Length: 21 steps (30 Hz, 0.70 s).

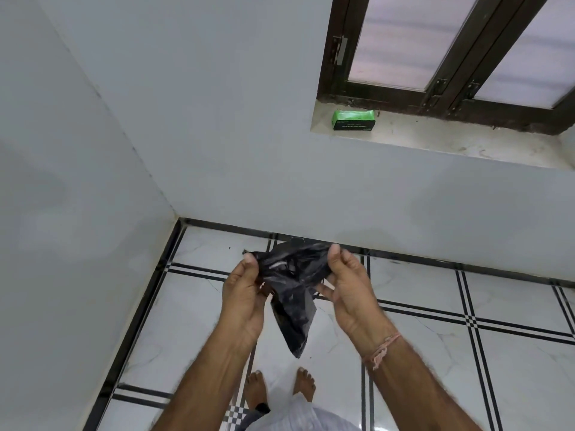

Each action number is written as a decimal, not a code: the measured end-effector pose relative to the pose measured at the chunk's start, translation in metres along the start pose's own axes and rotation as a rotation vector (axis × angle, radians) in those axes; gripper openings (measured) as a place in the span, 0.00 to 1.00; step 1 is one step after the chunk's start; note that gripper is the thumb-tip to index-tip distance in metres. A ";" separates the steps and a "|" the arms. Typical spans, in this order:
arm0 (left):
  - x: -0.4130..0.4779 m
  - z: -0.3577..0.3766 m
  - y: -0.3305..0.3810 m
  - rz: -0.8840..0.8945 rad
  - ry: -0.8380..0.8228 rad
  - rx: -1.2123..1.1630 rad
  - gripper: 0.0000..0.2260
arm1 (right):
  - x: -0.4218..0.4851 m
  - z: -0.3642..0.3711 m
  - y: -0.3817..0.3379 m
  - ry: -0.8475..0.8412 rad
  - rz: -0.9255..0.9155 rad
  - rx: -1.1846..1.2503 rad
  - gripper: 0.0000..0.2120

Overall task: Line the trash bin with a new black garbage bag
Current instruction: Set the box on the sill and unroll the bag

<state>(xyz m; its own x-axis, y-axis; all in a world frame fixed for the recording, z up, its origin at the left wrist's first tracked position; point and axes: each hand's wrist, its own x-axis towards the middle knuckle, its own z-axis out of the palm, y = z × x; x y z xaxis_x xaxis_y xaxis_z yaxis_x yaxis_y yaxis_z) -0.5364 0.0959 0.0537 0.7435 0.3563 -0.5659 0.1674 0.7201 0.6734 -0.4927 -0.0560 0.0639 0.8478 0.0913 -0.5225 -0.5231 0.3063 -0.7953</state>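
I see the two white walls (217, 135) meeting in a corner at left, above a white tiled floor (435, 353) crossed by paired black lines. A dark-framed window (441, 51) sits in the far wall at upper right, over a pale stone sill (451, 135). A green box (353, 120) lies on the sill's left end, just beside the window frame.

My left hand (244, 293) and right hand (350, 289) are raised over the floor near the far wall's base. Both pinch the top edge of a crumpled black garbage bag (291, 284), thumb against fingers, one hand at each side. The bag hangs between them, tapering to a point above my bare feet (281, 390). A pink thread band (382, 349) circles the right wrist. No bin is in view.
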 end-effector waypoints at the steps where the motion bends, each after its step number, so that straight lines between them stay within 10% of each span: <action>1: 0.001 -0.005 -0.001 0.014 -0.014 0.025 0.11 | 0.004 -0.006 -0.003 0.052 -0.015 -0.008 0.12; 7: 0.009 -0.035 -0.011 0.151 -0.312 0.478 0.14 | 0.027 -0.010 0.002 0.236 -0.201 -0.114 0.14; 10: 0.012 -0.043 -0.004 0.244 -0.128 0.611 0.19 | 0.027 -0.018 -0.005 0.118 -0.377 -0.226 0.18; 13: 0.004 -0.008 0.007 0.091 -0.308 0.724 0.30 | 0.022 -0.018 -0.011 -0.052 -0.442 -0.306 0.23; 21: -0.013 0.018 -0.002 -0.045 -0.588 0.567 0.13 | 0.030 -0.021 -0.030 -0.296 -0.297 -0.251 0.22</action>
<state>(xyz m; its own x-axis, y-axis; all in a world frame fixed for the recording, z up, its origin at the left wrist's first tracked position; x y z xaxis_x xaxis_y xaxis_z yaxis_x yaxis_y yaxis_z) -0.5347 0.0785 0.0684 0.9201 -0.1494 -0.3621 0.3899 0.2593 0.8836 -0.4539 -0.0828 0.0655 0.9329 0.3114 -0.1810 -0.2293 0.1256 -0.9652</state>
